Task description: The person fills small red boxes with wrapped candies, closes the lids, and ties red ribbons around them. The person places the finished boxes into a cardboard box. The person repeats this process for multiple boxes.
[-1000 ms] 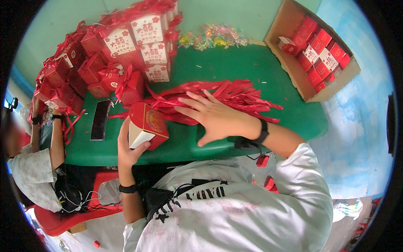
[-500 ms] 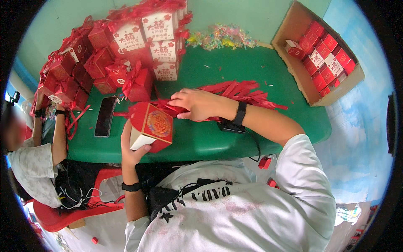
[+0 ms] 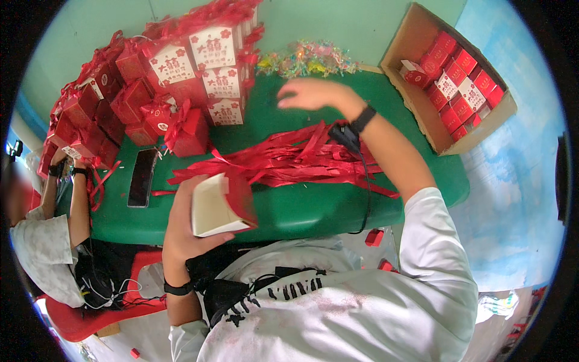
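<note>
My left hand (image 3: 181, 220) is closed around a small red gift box (image 3: 220, 205), whose opening faces me and shows the pale inside. My right hand (image 3: 319, 95), slightly blurred, is raised over the table toward the heap of small pieces in shiny multicoloured wrappers (image 3: 310, 59). Its fingers are apart, and I see nothing in them. Between my hands, a bundle of long red ribbons (image 3: 283, 158) lies across the green table (image 3: 289, 220).
Stacked red and white gift boxes (image 3: 220, 81) with ribbons stand at the back left. A cardboard carton (image 3: 482, 142) of small boxes is at the right. A phone (image 3: 142, 178) and a black device (image 3: 345, 137) with a cable lie nearby. Another person (image 3: 45, 247) works at the left.
My right hand has left the ribbons and moved up and away toward the wrapped pieces. The box in my left hand has turned, so its open side now faces me.
</note>
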A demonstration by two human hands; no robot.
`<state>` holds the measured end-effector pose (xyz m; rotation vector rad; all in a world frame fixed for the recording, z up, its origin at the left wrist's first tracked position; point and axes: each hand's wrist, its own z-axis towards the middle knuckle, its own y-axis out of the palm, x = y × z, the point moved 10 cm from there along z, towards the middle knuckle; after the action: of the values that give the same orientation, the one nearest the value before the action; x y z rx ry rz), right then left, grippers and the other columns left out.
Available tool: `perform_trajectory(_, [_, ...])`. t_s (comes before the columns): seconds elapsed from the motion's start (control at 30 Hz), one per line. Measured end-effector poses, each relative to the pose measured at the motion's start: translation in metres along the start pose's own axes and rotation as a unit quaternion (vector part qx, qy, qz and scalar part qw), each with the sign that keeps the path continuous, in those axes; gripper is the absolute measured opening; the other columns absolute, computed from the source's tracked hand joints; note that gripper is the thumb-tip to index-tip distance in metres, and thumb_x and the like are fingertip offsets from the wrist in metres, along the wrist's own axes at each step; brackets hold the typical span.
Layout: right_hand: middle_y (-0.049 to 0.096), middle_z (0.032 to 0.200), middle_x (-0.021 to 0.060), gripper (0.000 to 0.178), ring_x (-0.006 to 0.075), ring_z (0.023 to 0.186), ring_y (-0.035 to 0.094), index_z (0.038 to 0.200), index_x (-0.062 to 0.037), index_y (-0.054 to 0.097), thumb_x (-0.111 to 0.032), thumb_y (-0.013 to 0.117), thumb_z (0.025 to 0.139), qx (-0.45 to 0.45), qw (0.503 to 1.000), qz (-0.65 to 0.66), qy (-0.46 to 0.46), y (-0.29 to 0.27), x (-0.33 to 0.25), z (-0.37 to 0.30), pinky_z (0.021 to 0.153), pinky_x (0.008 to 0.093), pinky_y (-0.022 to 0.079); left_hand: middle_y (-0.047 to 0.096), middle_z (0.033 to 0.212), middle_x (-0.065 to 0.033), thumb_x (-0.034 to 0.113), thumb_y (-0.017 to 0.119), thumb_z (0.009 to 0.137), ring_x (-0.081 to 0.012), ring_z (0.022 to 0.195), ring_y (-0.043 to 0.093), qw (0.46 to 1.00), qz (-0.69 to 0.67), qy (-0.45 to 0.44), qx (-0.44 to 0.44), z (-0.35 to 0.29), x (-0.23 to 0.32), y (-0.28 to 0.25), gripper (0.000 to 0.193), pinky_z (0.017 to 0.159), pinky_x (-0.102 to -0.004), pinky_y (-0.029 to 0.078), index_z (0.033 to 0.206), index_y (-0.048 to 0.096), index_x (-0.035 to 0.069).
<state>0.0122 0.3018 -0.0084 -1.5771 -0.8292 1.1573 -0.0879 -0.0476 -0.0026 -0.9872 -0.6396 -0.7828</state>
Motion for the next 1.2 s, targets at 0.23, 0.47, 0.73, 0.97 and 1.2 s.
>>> perform_trajectory(0.23, [0.056, 0.155, 0.0181, 0.068, 0.0397, 0.139, 0.058, 0.152, -0.0098, 0.057, -0.048, 0.066, 0.098, 0.049, 0.967, -0.13, 0.214, -0.03, 0.102, 0.052, 0.114, 0.0521, 0.048, 0.059, 0.137, -0.0186, 0.031, 0.098, 0.062, -0.0418, 0.126, 0.059, 0.973, 0.204, 0.069, -0.086, 0.039, 0.033, 0.047, 0.091, 0.109, -0.049, 0.047, 0.139, 0.057, 0.005])
perform_trajectory(0.47, [0.049, 0.16, 0.0237, 0.056, 0.0441, 0.138, 0.058, 0.153, -0.0168, 0.057, -0.025, 0.061, 0.097, 0.116, 0.967, -0.149, 0.172, 0.007, 0.135, 0.094, 0.114, 0.0544, 0.05, 0.06, 0.138, -0.0186, 0.027, 0.097, 0.066, -0.0404, 0.129, 0.06, 0.993, -0.042, -0.031, -0.108, 0.028, -0.014, 0.063, 0.091, 0.11, -0.0469, 0.048, 0.142, 0.053, 0.004])
perform_trajectory(0.73, [0.056, 0.149, 0.0263, 0.041, 0.0466, 0.126, 0.066, 0.139, -0.0072, 0.063, -0.012, 0.056, 0.099, 0.128, 0.968, -0.169, 0.137, 0.009, 0.134, 0.101, 0.107, 0.0528, 0.055, 0.06, 0.14, -0.0196, 0.028, 0.097, 0.068, -0.0412, 0.128, 0.061, 0.983, 0.031, 0.094, -0.153, 0.015, 0.016, 0.072, 0.095, 0.109, -0.0452, 0.049, 0.147, 0.051, 0.001])
perform_trajectory(0.97, [0.063, 0.142, 0.0235, 0.051, 0.0453, 0.113, 0.07, 0.144, -0.0134, 0.06, -0.031, 0.066, 0.097, 0.164, 0.951, -0.229, 0.131, -0.009, 0.101, 0.089, 0.096, 0.0537, 0.058, 0.06, 0.141, -0.0194, 0.03, 0.095, 0.071, -0.0404, 0.131, 0.061, 0.986, -0.001, 0.027, -0.165, 0.029, 0.0, 0.059, 0.094, 0.11, -0.0446, 0.05, 0.15, 0.051, 0.004])
perform_trajectory(1.2, [0.077, 0.104, 0.0235, 0.056, 0.0438, 0.096, 0.074, 0.109, -0.0078, 0.081, -0.059, 0.059, 0.098, 0.069, 0.996, -0.059, -0.01, 0.02, -0.073, 0.066, 0.089, 0.0544, 0.059, 0.061, 0.14, -0.0199, 0.032, 0.094, 0.071, -0.0412, 0.126, 0.063, 0.978, 0.125, 0.066, -0.155, 0.027, 0.037, 0.061, 0.094, 0.104, -0.0478, 0.053, 0.15, 0.052, 0.004])
